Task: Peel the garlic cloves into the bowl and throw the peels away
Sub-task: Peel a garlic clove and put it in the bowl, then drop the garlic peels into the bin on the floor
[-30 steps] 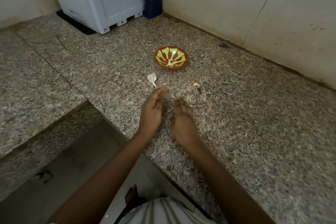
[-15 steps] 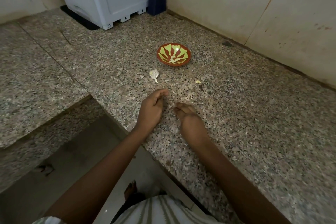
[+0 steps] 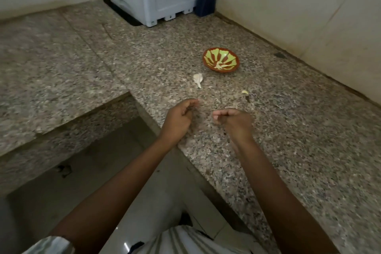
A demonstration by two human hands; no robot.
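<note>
seemingly between cloves, the left hand (image 3: 179, 117) and right hand (image 3: 235, 122) hover curled, around what i cannot tell; next, the garlic (image 3: 198, 79) just ahead of the left needs pinching.

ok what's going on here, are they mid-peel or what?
Not at this instant. A person stands at a granite counter with both hands near its front edge. The left hand and right hand have curled fingers; nothing shows in either, though the frame is blurred. A papery white garlic piece lies untouched on the counter just in front of the red and green bowl, which holds a few pale pieces. A small yellowish scrap lies further right.
</note>
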